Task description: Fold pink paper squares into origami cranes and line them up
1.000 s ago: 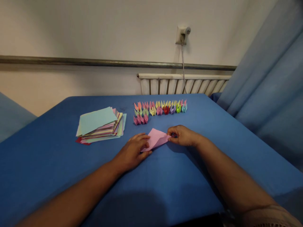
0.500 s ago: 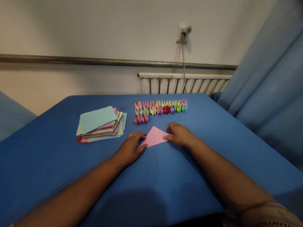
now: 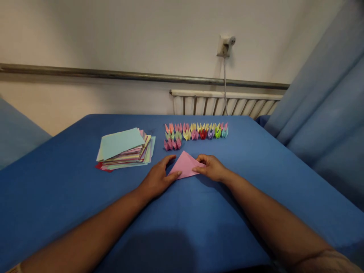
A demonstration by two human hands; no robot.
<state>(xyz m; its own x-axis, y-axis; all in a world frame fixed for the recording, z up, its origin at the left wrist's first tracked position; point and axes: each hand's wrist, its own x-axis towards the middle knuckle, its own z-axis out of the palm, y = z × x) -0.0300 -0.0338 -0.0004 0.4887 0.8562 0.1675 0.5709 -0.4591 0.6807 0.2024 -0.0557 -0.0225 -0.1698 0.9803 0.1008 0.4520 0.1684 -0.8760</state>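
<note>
A pink sheet of origami paper (image 3: 185, 165), folded into a triangle with its point away from me, is between my hands at the middle of the table. My left hand (image 3: 157, 177) grips its left corner, thumb on top and index finger stretched out beyond the edge. On the right side, my right hand (image 3: 214, 167) pinches the paper with its thumb in front and its fingers behind. Just beyond stand rows of small folded paper cranes (image 3: 203, 134) in several colours.
A blue-covered table (image 3: 256, 182) lies under everything. To the left sits an uneven stack of coloured paper (image 3: 122, 146), light blue on top. Behind are a metal rail (image 3: 127, 76), a radiator (image 3: 204, 94) and a plugged-in cord (image 3: 225, 83). A blue curtain (image 3: 318, 83) hangs at right.
My right hand has moved inward along the paper, its fingers now curled behind it. My left thumb reaches further over the paper. The view has shifted slightly.
</note>
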